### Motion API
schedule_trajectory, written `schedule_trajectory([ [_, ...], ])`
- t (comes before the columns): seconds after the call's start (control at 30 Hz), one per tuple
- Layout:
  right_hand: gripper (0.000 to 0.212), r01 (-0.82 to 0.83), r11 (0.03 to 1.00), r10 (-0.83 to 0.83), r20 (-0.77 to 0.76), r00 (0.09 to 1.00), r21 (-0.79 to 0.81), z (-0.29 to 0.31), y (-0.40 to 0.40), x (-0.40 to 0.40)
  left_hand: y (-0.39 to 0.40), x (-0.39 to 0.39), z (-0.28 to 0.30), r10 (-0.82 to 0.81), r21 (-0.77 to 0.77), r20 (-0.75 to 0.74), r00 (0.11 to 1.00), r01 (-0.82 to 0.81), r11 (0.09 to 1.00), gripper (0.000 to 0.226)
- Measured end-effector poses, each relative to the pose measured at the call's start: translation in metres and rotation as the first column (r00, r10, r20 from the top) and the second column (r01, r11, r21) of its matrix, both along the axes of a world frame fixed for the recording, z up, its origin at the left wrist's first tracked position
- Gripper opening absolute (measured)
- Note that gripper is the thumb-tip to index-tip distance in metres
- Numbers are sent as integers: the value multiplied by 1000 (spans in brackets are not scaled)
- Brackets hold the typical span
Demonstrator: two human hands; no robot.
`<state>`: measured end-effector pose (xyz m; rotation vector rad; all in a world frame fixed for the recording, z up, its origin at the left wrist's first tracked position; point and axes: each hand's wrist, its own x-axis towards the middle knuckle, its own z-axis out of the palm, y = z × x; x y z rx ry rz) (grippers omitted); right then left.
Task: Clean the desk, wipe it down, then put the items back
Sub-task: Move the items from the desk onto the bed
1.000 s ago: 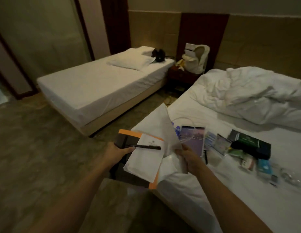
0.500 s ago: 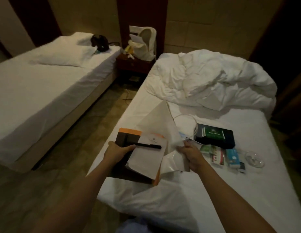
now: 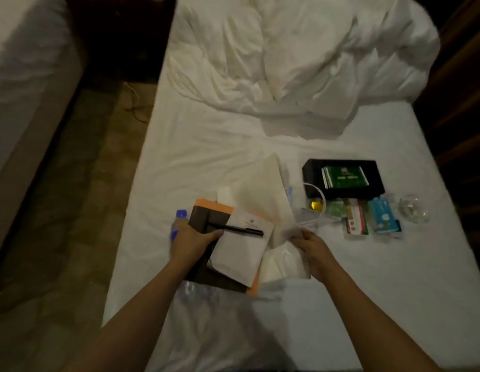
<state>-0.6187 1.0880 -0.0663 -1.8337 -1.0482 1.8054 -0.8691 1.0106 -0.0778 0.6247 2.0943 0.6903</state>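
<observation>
The left hand [image 3: 191, 238] clamps a dark folder [image 3: 204, 224], notepad [image 3: 244, 251] and loose pen [image 3: 237, 230], thumb on top. The right hand [image 3: 312, 247] pinches limp white tissue [image 3: 263, 191]. Beyond, on the bed [image 3: 206, 146], the glass [image 3: 414, 210] looks fragile; grip its body.

Dim room, low warm light. White-sheeted bed [image 3: 206, 146] fills centre; crumpled white duvet [image 3: 300, 57] heaped at far end. Second bed [image 3: 24, 76] at left edge. Mottled brown floor [image 3: 80, 183] between beds, loose cable [image 3: 134, 108] lying on it.
</observation>
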Motion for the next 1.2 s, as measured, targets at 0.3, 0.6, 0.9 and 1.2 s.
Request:
schedule_trajectory([
  [0.3, 25, -11, 999, 22, 222, 975, -49, -43, -7, 13, 9, 9, -66, 31, -140, 113, 993, -16, 990, 81],
  [0.6, 37, -250, 964, 256, 543, 800, -86, -9, -28, 55, 21, 13, -43, -262, -159, -143, 954, 240, 958, 76],
  [0.9, 31, -355, 931, 314, 680, 663, -84, 103, -104, 191, 42, 174, 88, -826, -207, -400, 396, 839, 503, 65],
  [1.2, 17, -16, 995, -72, 803, 592, 102, 193, -301, 405, -47, 449, 178, -777, -156, -618, -118, 987, -26, 65],
])
